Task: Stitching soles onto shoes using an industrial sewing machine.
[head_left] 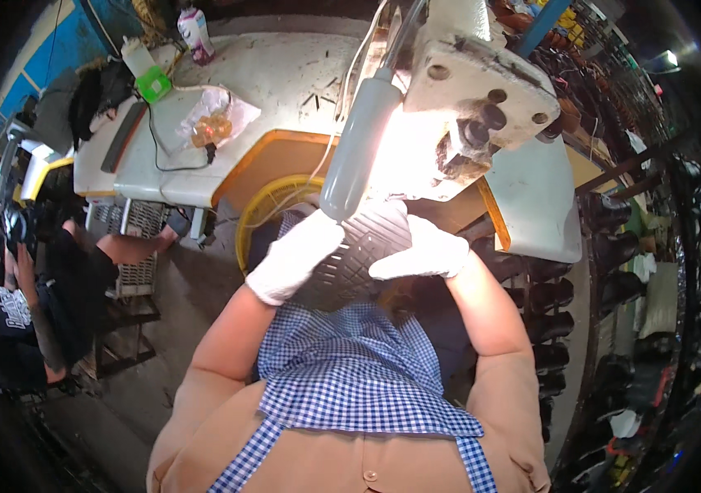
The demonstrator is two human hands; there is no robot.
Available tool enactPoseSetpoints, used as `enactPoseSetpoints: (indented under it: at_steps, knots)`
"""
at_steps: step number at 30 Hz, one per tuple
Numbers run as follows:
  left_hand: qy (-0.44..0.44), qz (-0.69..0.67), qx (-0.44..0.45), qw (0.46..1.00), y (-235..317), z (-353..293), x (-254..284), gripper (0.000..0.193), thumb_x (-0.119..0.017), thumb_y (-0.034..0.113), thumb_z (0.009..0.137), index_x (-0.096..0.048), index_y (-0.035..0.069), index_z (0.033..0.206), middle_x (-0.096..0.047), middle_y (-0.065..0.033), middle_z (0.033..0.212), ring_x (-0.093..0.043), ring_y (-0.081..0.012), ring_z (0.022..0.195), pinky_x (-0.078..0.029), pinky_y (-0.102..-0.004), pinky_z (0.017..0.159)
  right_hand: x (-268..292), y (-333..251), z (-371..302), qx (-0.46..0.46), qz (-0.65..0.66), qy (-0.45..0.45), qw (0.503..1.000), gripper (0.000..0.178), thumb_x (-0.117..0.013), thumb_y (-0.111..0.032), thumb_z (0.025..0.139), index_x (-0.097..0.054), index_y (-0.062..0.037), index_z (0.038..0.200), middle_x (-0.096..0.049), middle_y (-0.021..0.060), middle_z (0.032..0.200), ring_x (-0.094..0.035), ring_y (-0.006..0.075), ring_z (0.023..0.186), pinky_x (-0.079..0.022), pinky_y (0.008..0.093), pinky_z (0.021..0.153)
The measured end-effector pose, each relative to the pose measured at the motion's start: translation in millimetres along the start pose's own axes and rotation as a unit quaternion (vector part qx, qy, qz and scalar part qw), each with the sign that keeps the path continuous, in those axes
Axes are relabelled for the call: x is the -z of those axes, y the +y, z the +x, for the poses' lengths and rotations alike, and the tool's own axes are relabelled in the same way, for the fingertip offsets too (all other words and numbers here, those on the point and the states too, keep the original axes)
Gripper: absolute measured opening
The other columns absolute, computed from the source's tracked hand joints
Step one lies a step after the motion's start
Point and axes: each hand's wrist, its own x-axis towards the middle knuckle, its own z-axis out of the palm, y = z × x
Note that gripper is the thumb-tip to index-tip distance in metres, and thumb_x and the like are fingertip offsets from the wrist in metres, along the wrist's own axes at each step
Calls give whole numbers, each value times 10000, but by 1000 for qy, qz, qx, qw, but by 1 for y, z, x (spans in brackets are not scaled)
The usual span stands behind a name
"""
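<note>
Both my hands wear white gloves. My left hand (pixel 295 255) grips the left edge of a grey shoe sole (pixel 363 251) with a diamond tread pattern. My right hand (pixel 418 253) grips its right side. The sole is held up under the head of a cream-coloured sewing machine (pixel 470 90), directly below a lit grey work lamp (pixel 359 148). The glare from the lamp hides the needle area. I wear a blue checked apron over a tan shirt.
A white worktable (pixel 276 78) carries a plastic bag, a green object, a bottle and cables. A yellow round basket (pixel 272 209) sits below. A person in black sits at the left (pixel 46 287). Dark boots (pixel 548 312) fill racks on the right.
</note>
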Motion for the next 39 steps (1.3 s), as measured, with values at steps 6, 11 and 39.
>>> enactPoseSetpoints:
  at_steps: [6,11,39]
  knots:
    - [104,151,-36,982,3,5,-40,414,-615,233,994,-578,5,1338,-628,-141,1274,-556,-223,1221,-443,-353,1027,-68,66,-1,250,-84,421,868,622,-541,-380,1020,-418,47,1455,-560,175,1384,-569,276,1240,-436,383,1080]
    - [176,123,1,977,-10,3,-45,558,-643,268,988,-468,-19,1433,-558,-157,1369,-545,-247,1261,-437,-383,1077,-106,108,-7,190,-15,538,821,544,-560,-189,972,-406,41,1440,-555,153,1363,-558,241,1216,-448,382,1049]
    - [73,66,-42,994,28,10,-20,286,-607,73,943,-642,1,1217,-694,-81,1145,-641,-144,1064,-493,-303,977,46,-17,-43,255,159,60,952,940,-750,-570,800,-416,25,1446,-618,211,1296,-561,343,1227,-433,484,1080]
